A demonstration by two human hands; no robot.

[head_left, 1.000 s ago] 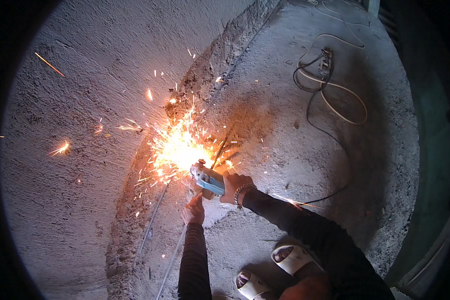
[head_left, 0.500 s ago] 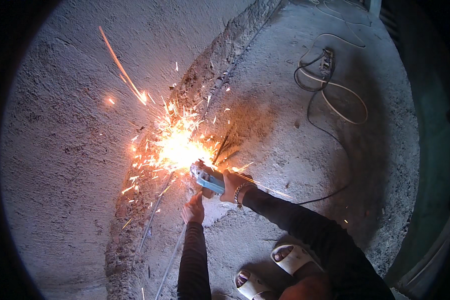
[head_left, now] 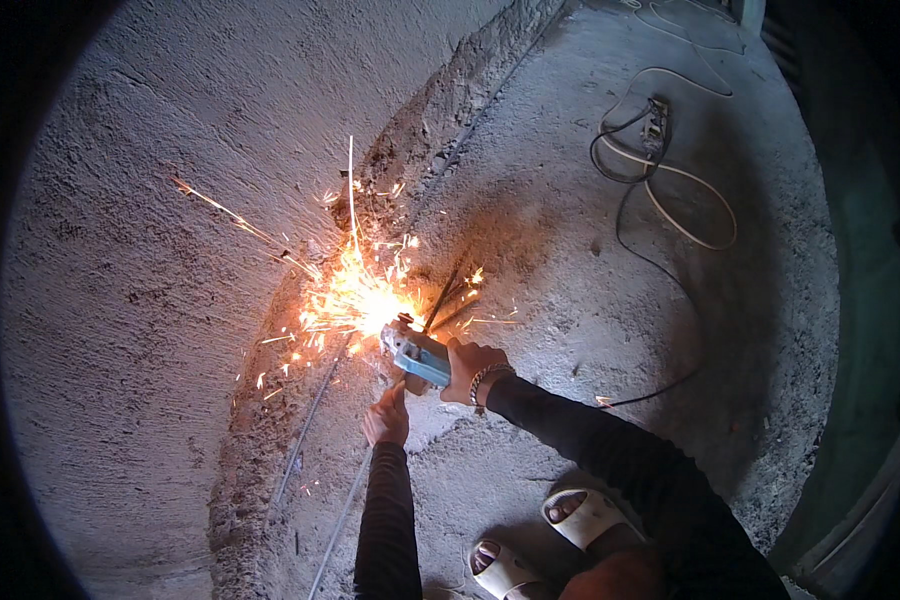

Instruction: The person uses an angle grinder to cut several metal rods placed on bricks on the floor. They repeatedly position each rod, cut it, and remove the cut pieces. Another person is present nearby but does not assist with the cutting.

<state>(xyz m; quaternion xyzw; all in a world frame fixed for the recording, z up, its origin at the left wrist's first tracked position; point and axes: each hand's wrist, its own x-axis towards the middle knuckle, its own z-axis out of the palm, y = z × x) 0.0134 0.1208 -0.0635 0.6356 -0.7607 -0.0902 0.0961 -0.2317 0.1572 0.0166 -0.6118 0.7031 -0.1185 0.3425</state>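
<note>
My right hand (head_left: pixel 472 372), with a chain bracelet at its wrist, wraps round the body of a blue angle grinder (head_left: pixel 420 360). Bright sparks (head_left: pixel 355 300) spray from the grinder's front end, hiding the disc and the cutting spot. Close below the tool, my left hand (head_left: pixel 387 418) is closed, its fingertips up against the grinder's underside. What it grips is hidden. A thin metal rod (head_left: pixel 342 522) runs up from the lower edge to this hand. Dark thin rods (head_left: pixel 444 297) stick out beyond the grinder, beside the sparks.
A rough plastered wall (head_left: pixel 160 300) rises at the left, with a broken concrete strip along its foot. Another rod (head_left: pixel 310 430) lies near it. At the right, a power strip (head_left: pixel 655 125) and looped cables (head_left: pixel 690 190) lie on the concrete floor. My sandalled feet (head_left: pixel 585 515) are near the lower edge.
The spark spray has become smaller, and its long streaks point in different directions. Both hands and the grinder stay in nearly the same place.
</note>
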